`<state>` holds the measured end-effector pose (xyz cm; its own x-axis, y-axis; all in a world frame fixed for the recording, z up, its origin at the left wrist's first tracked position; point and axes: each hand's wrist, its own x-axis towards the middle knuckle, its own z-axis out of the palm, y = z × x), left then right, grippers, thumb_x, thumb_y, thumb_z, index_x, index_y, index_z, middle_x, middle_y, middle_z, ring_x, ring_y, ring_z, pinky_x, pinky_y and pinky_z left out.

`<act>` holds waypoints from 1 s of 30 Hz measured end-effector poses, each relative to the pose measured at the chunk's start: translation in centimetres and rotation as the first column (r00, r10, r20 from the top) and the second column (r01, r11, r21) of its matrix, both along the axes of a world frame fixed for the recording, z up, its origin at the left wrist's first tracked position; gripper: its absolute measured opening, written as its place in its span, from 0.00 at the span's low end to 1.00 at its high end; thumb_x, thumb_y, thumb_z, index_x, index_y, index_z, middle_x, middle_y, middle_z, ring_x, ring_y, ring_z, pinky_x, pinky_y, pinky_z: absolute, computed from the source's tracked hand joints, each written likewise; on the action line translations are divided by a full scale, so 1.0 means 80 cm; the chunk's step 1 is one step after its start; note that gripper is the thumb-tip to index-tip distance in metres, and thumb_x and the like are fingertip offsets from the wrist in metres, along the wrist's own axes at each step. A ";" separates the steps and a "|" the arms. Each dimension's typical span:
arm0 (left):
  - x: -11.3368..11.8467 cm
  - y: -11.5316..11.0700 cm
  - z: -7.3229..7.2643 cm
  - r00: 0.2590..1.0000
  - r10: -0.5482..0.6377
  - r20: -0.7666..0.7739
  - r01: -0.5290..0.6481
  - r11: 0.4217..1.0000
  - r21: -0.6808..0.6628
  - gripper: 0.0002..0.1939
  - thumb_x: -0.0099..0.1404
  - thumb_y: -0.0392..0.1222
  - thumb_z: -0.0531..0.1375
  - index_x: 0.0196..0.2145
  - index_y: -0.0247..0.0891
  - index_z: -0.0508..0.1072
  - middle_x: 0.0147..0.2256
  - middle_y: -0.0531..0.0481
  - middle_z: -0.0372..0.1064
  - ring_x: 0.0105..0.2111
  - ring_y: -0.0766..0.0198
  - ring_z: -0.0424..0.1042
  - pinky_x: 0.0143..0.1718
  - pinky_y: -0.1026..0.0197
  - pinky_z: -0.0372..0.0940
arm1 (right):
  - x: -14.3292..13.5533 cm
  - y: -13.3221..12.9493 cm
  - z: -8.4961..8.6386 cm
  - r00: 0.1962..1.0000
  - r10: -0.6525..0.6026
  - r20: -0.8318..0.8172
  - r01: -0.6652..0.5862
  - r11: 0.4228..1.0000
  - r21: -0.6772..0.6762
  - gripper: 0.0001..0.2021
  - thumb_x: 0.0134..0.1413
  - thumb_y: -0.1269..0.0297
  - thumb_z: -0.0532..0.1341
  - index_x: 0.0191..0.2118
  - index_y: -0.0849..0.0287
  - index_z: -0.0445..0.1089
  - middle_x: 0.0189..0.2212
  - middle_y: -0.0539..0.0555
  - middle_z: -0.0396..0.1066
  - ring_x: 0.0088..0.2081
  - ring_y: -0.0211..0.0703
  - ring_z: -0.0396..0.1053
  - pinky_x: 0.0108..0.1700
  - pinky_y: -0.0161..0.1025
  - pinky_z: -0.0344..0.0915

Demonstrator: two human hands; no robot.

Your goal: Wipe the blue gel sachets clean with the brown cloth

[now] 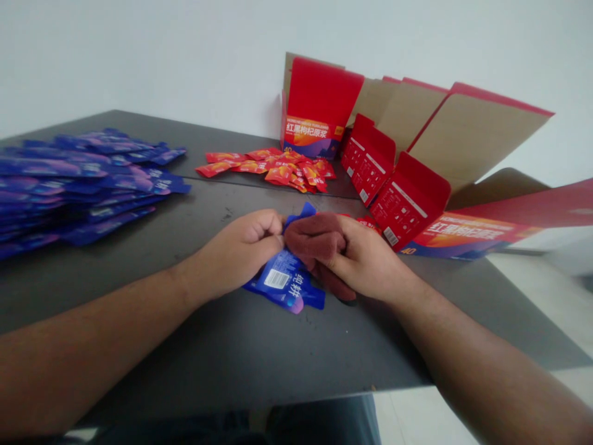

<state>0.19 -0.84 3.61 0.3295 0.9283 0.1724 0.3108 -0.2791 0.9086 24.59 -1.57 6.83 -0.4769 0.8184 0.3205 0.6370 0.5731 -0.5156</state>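
Observation:
My left hand (245, 250) is closed, its thumb and fingers pinching a blue pouch (290, 281) near its upper edge. White characters and a barcode show on the pouch's lower part. My right hand (365, 256) is closed around a brown cloth (315, 238), which is pressed against the upper part of the pouch. The cloth hides some of the pouch, and one end of it hangs down below my right hand. Both hands meet over the middle of the dark table (259, 364).
A large heap of blue pouches (92, 179) lies at the left. Small red packets (278, 167) are piled at the back centre. Several open red cartons (324, 105) stand at the back right, flaps raised; a nearer one (463, 235) sits at the table's right edge.

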 end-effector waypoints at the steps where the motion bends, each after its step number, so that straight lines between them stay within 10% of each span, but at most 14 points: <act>1: 0.000 0.000 0.000 1.000 0.004 -0.005 -0.004 1.000 0.005 0.09 0.69 0.42 0.60 0.30 0.41 0.66 0.29 0.54 0.66 0.28 0.64 0.64 0.28 0.61 0.58 | 0.001 0.001 0.000 0.999 -0.031 -0.019 0.032 0.999 0.008 0.19 0.61 0.71 0.65 0.57 0.53 0.77 0.50 0.53 0.83 0.50 0.51 0.80 0.52 0.44 0.74; 30: -0.002 -0.004 0.003 0.998 -0.056 0.019 0.056 0.998 -0.021 0.08 0.67 0.41 0.59 0.30 0.41 0.64 0.28 0.55 0.66 0.26 0.65 0.64 0.27 0.61 0.59 | 0.006 0.006 0.001 0.998 0.007 -0.068 -0.010 0.999 -0.038 0.18 0.65 0.64 0.65 0.59 0.53 0.75 0.52 0.53 0.83 0.49 0.52 0.81 0.53 0.46 0.76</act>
<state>0.05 -1.15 3.82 0.3781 0.9120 0.1590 0.2781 -0.2758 0.9201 25.07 -1.07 6.87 -0.4624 0.8267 0.3206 0.5949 0.5573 -0.5792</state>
